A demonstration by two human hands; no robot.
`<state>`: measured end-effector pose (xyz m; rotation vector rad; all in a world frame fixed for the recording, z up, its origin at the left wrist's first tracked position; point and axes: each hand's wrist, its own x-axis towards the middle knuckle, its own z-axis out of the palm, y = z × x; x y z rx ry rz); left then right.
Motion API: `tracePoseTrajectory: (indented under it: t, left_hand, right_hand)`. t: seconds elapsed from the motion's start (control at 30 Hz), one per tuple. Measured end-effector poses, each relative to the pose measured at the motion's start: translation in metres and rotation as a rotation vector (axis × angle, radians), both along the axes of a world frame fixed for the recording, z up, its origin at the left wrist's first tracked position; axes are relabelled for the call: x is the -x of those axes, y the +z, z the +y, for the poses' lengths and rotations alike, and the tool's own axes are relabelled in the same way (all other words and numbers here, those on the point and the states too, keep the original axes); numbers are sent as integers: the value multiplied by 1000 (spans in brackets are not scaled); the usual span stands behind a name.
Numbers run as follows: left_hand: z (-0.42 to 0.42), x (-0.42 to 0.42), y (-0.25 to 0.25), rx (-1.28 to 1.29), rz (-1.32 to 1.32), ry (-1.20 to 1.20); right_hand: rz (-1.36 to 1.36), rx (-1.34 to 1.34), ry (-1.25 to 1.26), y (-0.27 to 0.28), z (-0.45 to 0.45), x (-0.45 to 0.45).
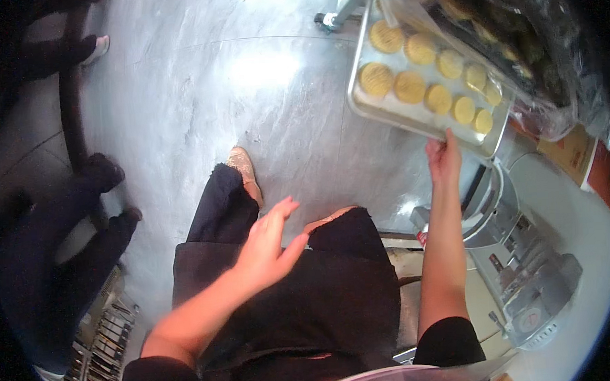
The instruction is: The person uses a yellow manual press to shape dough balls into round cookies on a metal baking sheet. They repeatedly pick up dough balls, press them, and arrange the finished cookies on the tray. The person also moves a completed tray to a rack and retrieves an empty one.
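My right hand (pixel 444 157) reaches forward and grips the near rim of a metal baking tray (pixel 383 105). Two visible rows of round, yellow pastries (pixel 410 86) lie on the tray's pale liner. Clear plastic sheeting (pixel 484 62) hangs over the tray's far right part and hides some of them. Held in front of my dark apron (pixel 310 299), my left hand (pixel 269 246) is empty, its thumb apart from the fingers.
A large grey stand mixer (pixel 526 261) stands at my right, close to my forearm. A wheeled metal leg (pixel 330 21) is beyond the tray. Dark-clothed people's legs (pixel 88 202) are on the left, near a rack-like metal fixture (pixel 103 335). A cardboard box (pixel 569 153) sits at far right.
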<state>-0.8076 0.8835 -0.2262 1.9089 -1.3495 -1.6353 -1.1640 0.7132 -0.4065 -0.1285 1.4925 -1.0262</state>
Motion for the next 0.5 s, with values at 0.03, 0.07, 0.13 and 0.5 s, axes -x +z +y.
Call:
tracePoseTrajectory:
  t: [0.03,0.07,0.13,0.5]
  left_hand:
    - [11,3,-2,-87,24,100]
    - [25,1,-13,-75,-32,80]
    - [41,3,-29,-53,-102,12]
    - [33,-26,-44,58,15,95]
  right_hand:
    - [34,22,-45,-6,-27,-4]
    - [71,46,-97,-9,-53,-9]
    - [82,5,25,-19,-101,3]
    - [44,-188,391,-1,-96,7]
